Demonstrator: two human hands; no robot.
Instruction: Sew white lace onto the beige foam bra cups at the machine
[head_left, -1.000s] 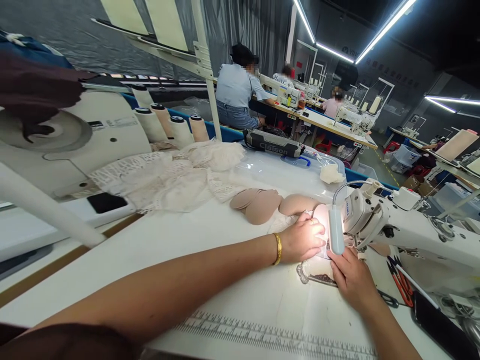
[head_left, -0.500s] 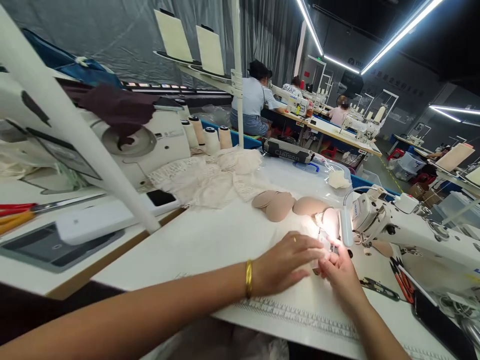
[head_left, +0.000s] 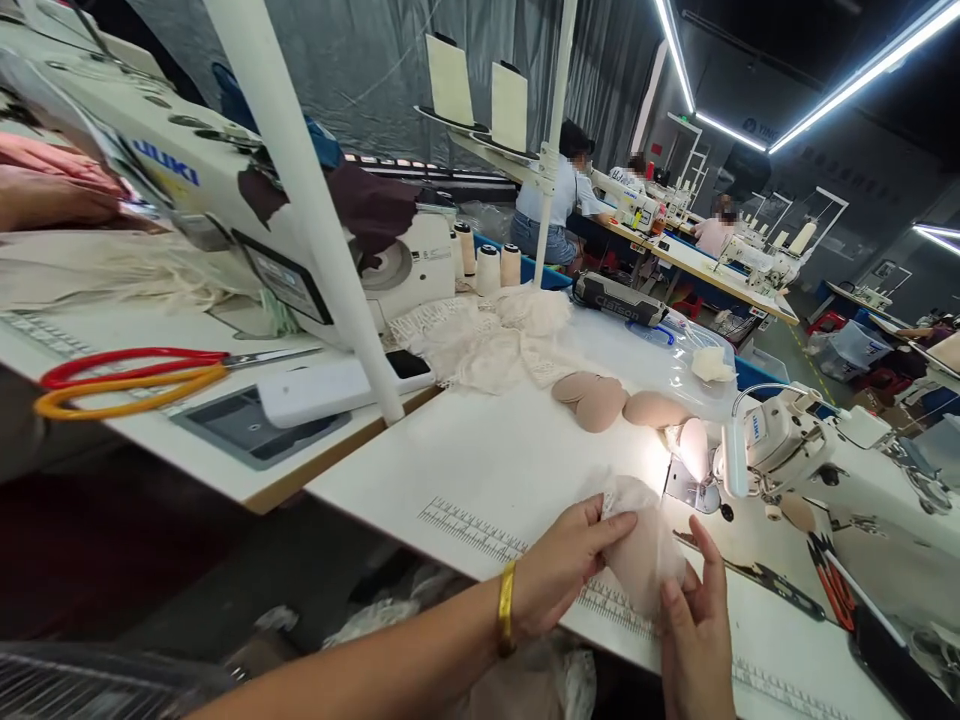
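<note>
Over the table's front edge I hold a beige bra cup (head_left: 637, 560) covered in sheer whitish fabric. My left hand (head_left: 566, 560), with a gold bracelet at the wrist, pinches its upper left side, thumb on top. My right hand (head_left: 697, 620) has its thumb and curled fingers at the lower right edge, while the index finger points up, free of the cloth. Just beyond, the lit needle area of a white sewing machine (head_left: 780, 450) has another beige cup (head_left: 694, 445) beside it. More beige cups (head_left: 600, 400) lie farther left on the table.
Lace pieces (head_left: 487, 350) are heaped at the back. Orange-handled scissors (head_left: 832, 580), black thread snips (head_left: 787, 590) and a phone (head_left: 900, 660) lie at the right. Red-and-yellow scissors (head_left: 142, 380) rest on the left table, near a second machine and another person's hand (head_left: 52, 200).
My hands have come away from the needle area, toward me, bringing the bra cup with them. The view has swung left, showing more of the left table.
</note>
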